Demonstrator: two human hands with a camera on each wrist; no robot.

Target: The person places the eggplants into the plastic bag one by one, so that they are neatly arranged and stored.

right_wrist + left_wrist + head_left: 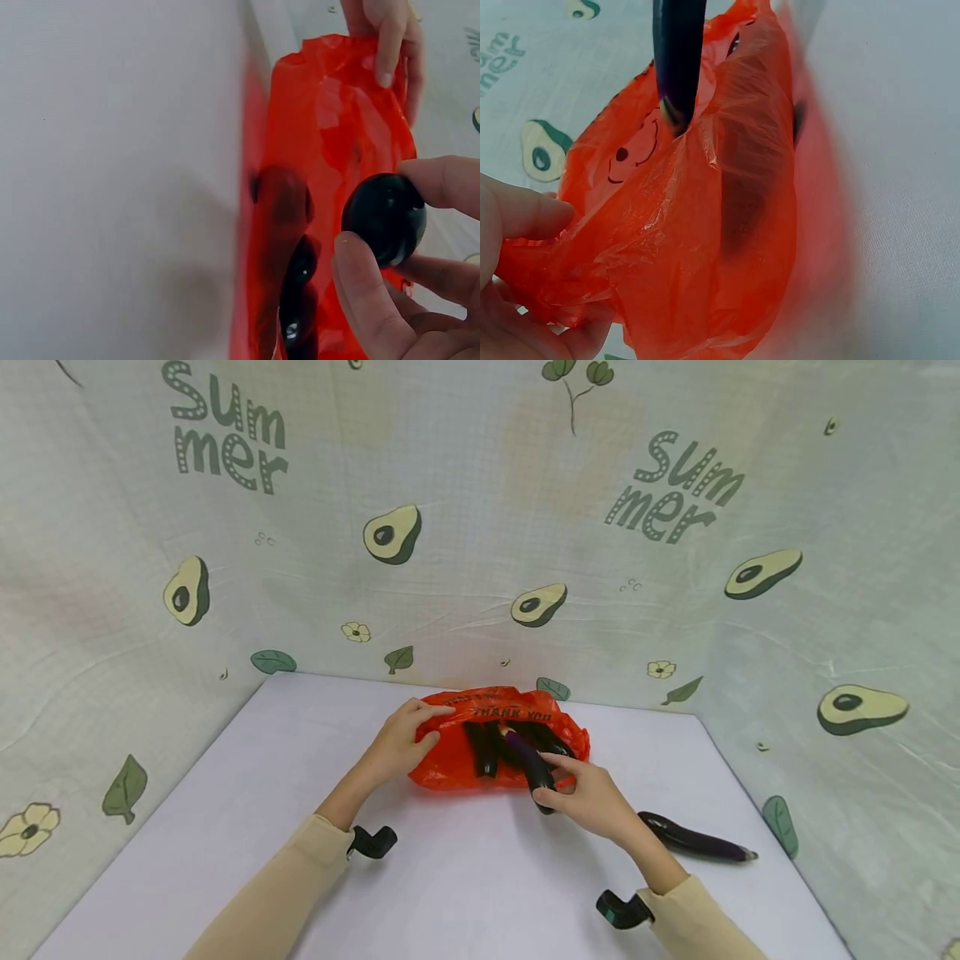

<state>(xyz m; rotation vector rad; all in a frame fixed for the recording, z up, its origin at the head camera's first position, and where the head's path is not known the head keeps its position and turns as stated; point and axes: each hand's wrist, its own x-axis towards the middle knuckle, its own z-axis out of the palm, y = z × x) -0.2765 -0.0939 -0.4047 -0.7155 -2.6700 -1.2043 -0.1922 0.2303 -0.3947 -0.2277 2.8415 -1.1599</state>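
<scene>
My right hand (588,797) pinches a dark purple eggplant (531,768) near its rounded end, and the stem end points into the mouth of a red plastic bag (450,760). In the right wrist view the eggplant's glossy end (384,219) sits between thumb and fingers (450,184). My left hand (397,743) holds the bag's left edge between thumb and fingers, as the left wrist view shows (536,217). Several other eggplants (483,752) lie inside the bag, partly hidden by its film.
Another eggplant (697,839) lies on the white table (450,885), right of the bag and beyond my right wrist. A patterned cloth (465,468) with avocado prints stands behind and along both sides of the table.
</scene>
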